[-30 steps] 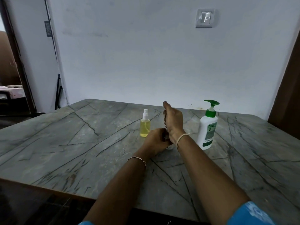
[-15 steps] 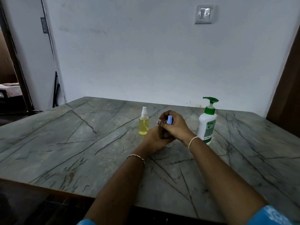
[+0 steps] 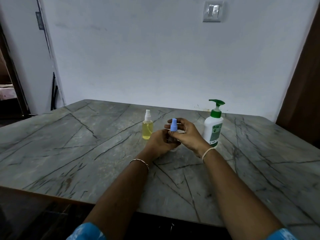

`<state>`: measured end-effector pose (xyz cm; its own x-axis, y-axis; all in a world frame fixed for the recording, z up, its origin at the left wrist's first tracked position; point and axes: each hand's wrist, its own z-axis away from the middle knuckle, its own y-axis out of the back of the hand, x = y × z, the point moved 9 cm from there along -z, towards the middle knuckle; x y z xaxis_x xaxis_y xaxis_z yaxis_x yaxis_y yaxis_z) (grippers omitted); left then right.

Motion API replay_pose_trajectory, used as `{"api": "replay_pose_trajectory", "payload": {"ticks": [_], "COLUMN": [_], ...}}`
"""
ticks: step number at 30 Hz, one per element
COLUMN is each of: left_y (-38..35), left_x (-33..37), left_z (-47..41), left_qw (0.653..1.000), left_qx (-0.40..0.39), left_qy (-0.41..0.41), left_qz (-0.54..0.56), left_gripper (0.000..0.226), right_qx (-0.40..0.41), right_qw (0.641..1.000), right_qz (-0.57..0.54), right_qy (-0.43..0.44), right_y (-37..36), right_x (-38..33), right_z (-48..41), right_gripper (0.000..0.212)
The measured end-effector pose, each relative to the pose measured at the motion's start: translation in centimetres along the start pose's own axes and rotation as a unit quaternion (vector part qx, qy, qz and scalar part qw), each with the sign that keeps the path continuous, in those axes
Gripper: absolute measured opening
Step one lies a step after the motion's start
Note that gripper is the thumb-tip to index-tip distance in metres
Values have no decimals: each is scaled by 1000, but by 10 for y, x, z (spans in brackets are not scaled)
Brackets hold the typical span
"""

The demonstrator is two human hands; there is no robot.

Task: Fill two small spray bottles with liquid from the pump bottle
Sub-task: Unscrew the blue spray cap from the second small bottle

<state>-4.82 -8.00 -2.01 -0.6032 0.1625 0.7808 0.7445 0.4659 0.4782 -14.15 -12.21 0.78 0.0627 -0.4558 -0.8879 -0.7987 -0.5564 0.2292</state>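
A small spray bottle with a blue spray cap (image 3: 173, 125) stands between my hands at the middle of the table. My left hand (image 3: 160, 142) grips its body, which is mostly hidden. My right hand (image 3: 186, 134) pinches the blue cap at its base. Behind and to the left stands a second small spray bottle (image 3: 147, 128) with a white cap, holding yellow liquid. The white pump bottle (image 3: 213, 129) with a green pump stands just right of my right hand.
The grey veined stone table (image 3: 86, 153) reaches back to a white wall with a light switch (image 3: 213, 11). A dark doorway (image 3: 10, 84) opens at the left, and a brown wooden panel (image 3: 304, 84) stands at the right.
My right hand has come down from upright above the bottle and now pinches the blue cap, which was hidden a second ago. The left hand has stayed on the bottle's body.
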Motion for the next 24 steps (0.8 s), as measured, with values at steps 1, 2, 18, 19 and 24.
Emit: {"api": "replay_pose_trajectory", "payload": {"ticks": [1,2,18,19,24], "left_y": [1,1,1,1,2], "left_x": [0,0,-4,-4,-7], "left_z": [-1,-2,-5,-4,-3], "left_qw": [1000,1000,998,998,999], "left_qx": [2,1,17,18,22], "left_qy": [-2,-2,2,7,28], "left_qz": [-7,-11,-56,-56,-33], "left_gripper": [42,43,42,41,40], "right_qx": [8,27,46,53,50], "right_qw": [1000,999,995,993,991], "right_qz": [6,20,88,103,125], "right_qy": [2,6,16,17,7], "right_y": [-1,0,8,11,29], "right_x": [0,0,-10,-11,-13], "right_z": [-1,-2,-8,-8,-7], "right_gripper": [36,36,35,35,32]}}
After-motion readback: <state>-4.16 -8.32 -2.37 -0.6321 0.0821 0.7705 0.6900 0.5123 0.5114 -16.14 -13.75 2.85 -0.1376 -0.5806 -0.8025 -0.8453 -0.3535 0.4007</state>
